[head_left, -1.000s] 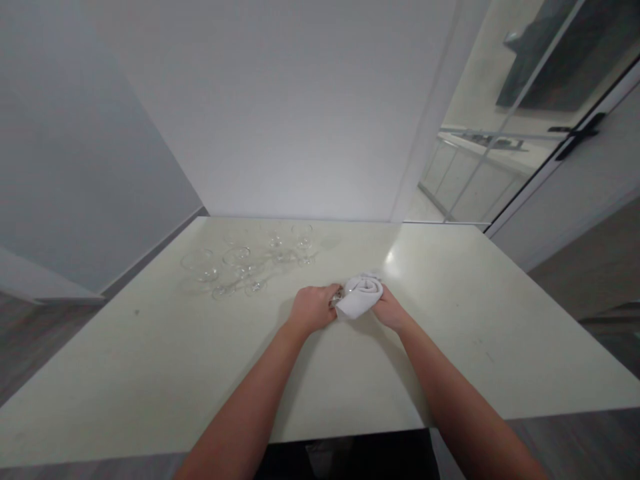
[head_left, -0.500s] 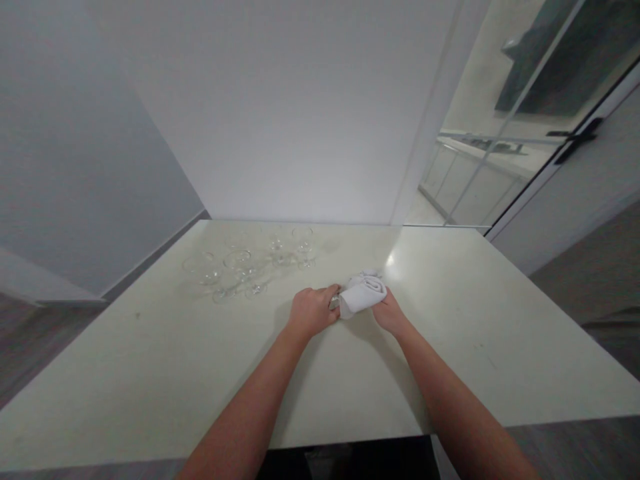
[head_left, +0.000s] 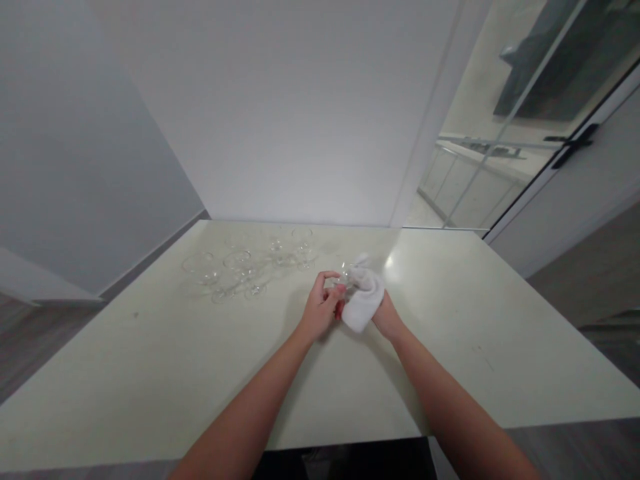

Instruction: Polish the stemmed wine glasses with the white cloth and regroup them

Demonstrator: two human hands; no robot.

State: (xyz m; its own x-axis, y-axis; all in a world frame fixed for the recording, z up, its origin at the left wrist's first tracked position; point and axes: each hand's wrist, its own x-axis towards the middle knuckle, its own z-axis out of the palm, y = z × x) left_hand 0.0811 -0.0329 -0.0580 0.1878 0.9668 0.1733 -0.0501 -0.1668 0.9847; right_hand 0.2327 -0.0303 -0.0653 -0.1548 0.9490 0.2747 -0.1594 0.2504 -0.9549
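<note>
My left hand (head_left: pixel 323 307) has its thumb and fingers curled around a clear glass (head_left: pixel 344 272); only a part of the glass shows between the fingers and the cloth. My right hand (head_left: pixel 389 317) holds a white cloth (head_left: pixel 364 303), which is bunched against the right side of the glass and hides much of it. Part of the cloth hangs down toward me. The fingers of my right hand are mostly behind the cloth.
Several clear stemmed glasses (head_left: pixel 243 263) stand at the back left of the white table (head_left: pixel 200 380). A white wall (head_left: pixel 300 133) rises behind the table. To the right is a door with a black handle (head_left: pixel 575 143).
My left hand has turned, its thumb and fingers now spread around the glass. The cloth has shifted from a neat roll to a looser bunch, its lower end hanging nearer me.
</note>
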